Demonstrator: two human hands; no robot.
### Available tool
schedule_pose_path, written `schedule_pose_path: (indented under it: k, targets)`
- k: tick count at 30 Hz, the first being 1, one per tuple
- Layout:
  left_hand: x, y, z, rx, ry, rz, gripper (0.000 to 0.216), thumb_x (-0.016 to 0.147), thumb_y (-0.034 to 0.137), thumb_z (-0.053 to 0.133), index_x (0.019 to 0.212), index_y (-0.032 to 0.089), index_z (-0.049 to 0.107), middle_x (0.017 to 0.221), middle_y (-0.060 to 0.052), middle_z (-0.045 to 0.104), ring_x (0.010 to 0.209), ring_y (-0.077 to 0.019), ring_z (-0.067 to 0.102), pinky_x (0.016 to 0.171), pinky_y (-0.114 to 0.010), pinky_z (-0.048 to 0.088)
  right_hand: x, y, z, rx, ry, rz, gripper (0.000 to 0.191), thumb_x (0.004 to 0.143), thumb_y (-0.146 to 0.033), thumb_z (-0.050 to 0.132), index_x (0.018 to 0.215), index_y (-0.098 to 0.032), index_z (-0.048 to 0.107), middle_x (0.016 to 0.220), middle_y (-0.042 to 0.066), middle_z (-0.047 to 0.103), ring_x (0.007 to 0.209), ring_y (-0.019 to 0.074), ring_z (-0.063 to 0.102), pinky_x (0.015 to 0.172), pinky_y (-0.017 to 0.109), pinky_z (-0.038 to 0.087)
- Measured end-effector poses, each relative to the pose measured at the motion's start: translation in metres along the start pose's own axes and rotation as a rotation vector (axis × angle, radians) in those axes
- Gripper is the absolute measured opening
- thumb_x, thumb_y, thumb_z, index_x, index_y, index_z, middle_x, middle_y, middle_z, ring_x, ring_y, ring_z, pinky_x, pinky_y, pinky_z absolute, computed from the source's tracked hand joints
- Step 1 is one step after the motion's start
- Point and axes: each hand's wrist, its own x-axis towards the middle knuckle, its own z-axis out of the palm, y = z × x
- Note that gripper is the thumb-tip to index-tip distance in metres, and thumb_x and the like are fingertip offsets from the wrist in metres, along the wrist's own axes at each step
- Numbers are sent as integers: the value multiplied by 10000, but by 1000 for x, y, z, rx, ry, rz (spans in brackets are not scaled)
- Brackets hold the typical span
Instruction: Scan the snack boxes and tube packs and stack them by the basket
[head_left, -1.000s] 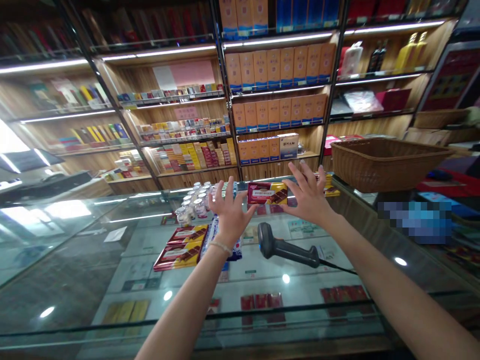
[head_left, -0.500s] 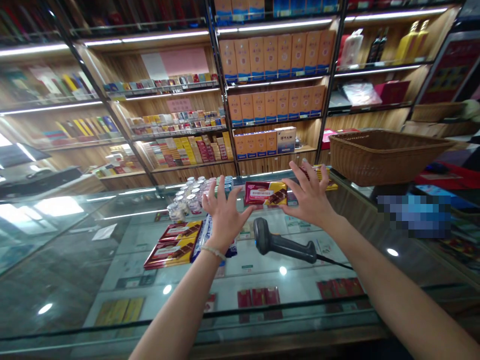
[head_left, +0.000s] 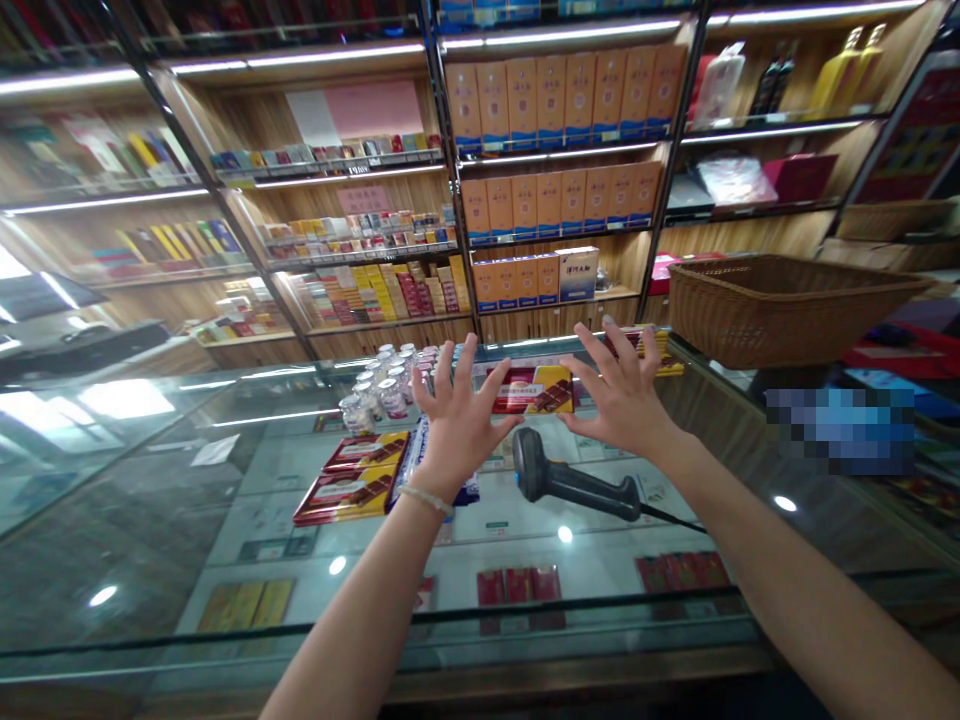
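Note:
A red and yellow chocolate bar [head_left: 541,390] lies on the glass counter between my hands. My left hand [head_left: 459,420] is open at its left end, fingers spread, with the index finger partly covering that end. At the right end is my right hand [head_left: 626,395], also open with fingers spread. Whether either hand touches the wrapper, I cannot tell. A black barcode scanner [head_left: 574,480] rests just in front of the bar, its cable running right. Left of my left wrist lie more chocolate bars [head_left: 356,485] beside blue and white packets [head_left: 411,462], partly hidden by that hand.
Several small white-capped bottles [head_left: 379,385] stand behind my left hand. More red and yellow packs [head_left: 664,352] lie behind my right hand. A brown wicker basket [head_left: 765,315] stands at the right. Stocked shelves line the wall beyond the glass counter [head_left: 247,480].
My left hand has shifted right, so its index finger now overlaps the bar's left end. My right hand stays nearly in place. The camera view has moved slightly.

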Motion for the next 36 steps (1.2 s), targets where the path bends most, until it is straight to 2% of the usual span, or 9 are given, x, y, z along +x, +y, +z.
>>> schedule_pose_path:
  k: [5,11,15,21,25,29,33,36]
  targets:
    - [0,1,-2,-12,-10,15,711,781,502,886,1422,337,627,1764,-146,265,1627,-445,197,1265,-728,-28,1,-3,-1,7,-10,-6,633,859,-547,721,1380,-204,614,1707,155,388,1566,448,281,1265,711,42]
    - [3,-3,-1,-14,-4,33,724,719,448,939,1364,314,641,1764,-144,262,1625,-453,197,1263,-739,-54,9,-8,-6,23,-17,-19,589,871,-532,695,1356,-208,607,1720,152,363,1581,444,258,1271,702,10]
    - [5,-6,-1,-23,11,35,680,732,429,925,1332,286,639,1752,-153,292,1621,-442,218,1271,-727,-68,23,-13,-11,51,18,-90,561,861,-573,678,1288,-217,602,1734,143,333,1601,423,223,1284,681,4]
    - [3,-12,1,-45,61,44,557,837,516,807,1299,251,645,1736,-182,319,1615,-422,249,1275,-709,-79,49,-29,-17,120,47,-211,534,869,-569,644,1273,-225,584,1760,133,272,1628,369,187,1302,653,-22]
    - [2,-13,0,-65,45,27,575,808,497,823,1298,251,648,1745,-183,297,1617,-430,236,1275,-709,-79,57,-38,-17,142,61,-246,560,856,-584,663,1276,-220,597,1764,129,260,1626,378,186,1300,657,-41]
    - [2,-14,-1,-63,8,10,581,812,499,816,1314,254,655,1754,-191,265,1621,-439,213,1267,-725,-63,57,-40,-16,158,32,-225,637,853,-667,679,1302,-220,612,1770,138,241,1625,399,173,1297,665,-17]
    - [1,-16,-1,-78,-7,-25,631,782,542,843,1321,267,665,1761,-207,223,1625,-451,174,1253,-749,-15,50,-29,-19,222,-33,-136,833,855,-806,610,1491,-277,511,1801,95,134,1644,419,76,1287,696,36]
    - [1,-16,0,-116,6,-65,652,774,567,854,1335,291,669,1775,-191,172,1630,-460,135,1249,-756,25,41,-15,-16,249,-79,44,690,976,-671,530,1587,-372,412,1813,25,71,1653,409,27,1271,716,97]
